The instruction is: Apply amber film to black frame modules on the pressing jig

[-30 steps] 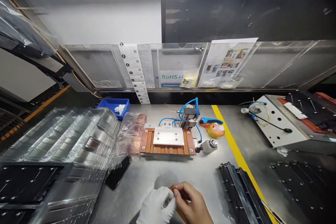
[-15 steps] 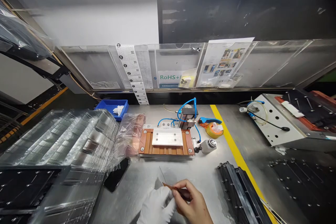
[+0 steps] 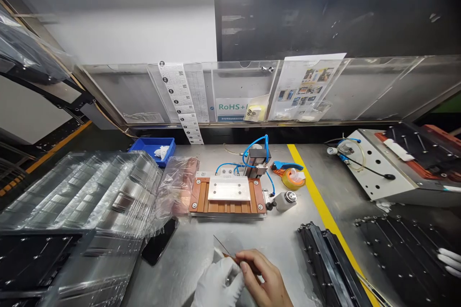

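At the bottom middle, my left hand (image 3: 219,284), in a white glove, is closed around a thin copper-coloured piece (image 3: 227,255). Its end and a pale flap show above the glove; the rest is hidden by my fingers. A fine dark edge or wire sticks up from it. My right hand (image 3: 264,276), bare, meets the left, its thumb and fingers pinching at the same piece. Beyond both hands stands a fixture (image 3: 226,196) with a brown bed, a silver plate on top and blue air hoses.
Left are stacked clear plastic trays (image 3: 108,192), a phone (image 3: 159,241) and a blue bin (image 3: 153,146). Right are a bottle (image 3: 285,201), tape (image 3: 293,179) and black ribbed parts (image 3: 326,261). Another person's gloved fingers (image 3: 450,260) reach over a black panel (image 3: 403,254) at the right edge.
My left hand has shifted slightly right, and the copper-coloured piece has tilted and shows less. Another person's gloved fingers have come in at the right edge.
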A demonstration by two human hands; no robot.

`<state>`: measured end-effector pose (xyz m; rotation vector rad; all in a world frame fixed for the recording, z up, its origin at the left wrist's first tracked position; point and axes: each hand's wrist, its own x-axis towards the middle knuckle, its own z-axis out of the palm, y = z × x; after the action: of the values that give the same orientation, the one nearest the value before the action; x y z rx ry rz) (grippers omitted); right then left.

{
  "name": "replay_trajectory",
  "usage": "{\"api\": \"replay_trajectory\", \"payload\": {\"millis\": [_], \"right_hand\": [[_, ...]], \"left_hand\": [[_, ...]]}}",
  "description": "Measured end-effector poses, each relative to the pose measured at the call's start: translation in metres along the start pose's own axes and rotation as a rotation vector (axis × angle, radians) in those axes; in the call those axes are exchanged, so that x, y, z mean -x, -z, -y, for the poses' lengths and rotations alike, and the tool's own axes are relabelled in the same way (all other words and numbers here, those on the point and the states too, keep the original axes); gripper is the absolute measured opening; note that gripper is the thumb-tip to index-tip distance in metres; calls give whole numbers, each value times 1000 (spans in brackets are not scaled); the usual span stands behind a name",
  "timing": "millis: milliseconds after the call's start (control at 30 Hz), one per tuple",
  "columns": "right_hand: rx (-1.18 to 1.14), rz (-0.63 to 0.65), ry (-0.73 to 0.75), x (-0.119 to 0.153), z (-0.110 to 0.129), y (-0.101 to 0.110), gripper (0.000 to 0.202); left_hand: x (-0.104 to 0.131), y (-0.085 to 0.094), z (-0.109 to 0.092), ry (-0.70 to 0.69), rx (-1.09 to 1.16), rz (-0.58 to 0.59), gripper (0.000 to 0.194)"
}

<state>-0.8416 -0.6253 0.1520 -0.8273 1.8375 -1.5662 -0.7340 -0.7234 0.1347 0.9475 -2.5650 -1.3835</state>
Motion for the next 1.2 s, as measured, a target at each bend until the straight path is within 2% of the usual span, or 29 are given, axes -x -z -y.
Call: {"api": "replay_trajectory", "payload": {"millis": [200, 367, 500, 600, 700, 800, 867, 967, 1100, 1200], "right_hand": [[-23, -87, -51, -1, -7, -6, 38], [-68, -90, -127, -2, -5, -8, 47], [-305, -64, -289, -4, -2, -5, 44], [-501, -80, -411, -7, -5, -6, 38], [-617, -110, -478, -8, -12, -7, 37], [-724, -194, -509, -10, -22, -4, 34], [-778, -303, -508, -12, -28, 5, 35], [-825, -487, -493, -16, -38, 29, 37], [-819, -694, -431, -18, -49, 74, 37], [-752, -835, -357, -17, -50, 108, 41]], "left_hand": [[1, -5, 6, 0, 4, 6, 33], [3, -4, 3, 20, 37, 10, 34], [2, 5, -7, 73, 43, -8, 37], [2, 11, -15, 89, 40, 19, 28], [4, 13, -19, 84, 41, 45, 23], [4, 15, -19, 135, 68, 43, 31], [3, 19, -15, 172, 113, 57, 37], [2, 30, -1, 224, 171, 103, 42], [4, 46, 35, 320, 79, 39, 41], [4, 58, 67, 327, -56, 82, 38]]}}
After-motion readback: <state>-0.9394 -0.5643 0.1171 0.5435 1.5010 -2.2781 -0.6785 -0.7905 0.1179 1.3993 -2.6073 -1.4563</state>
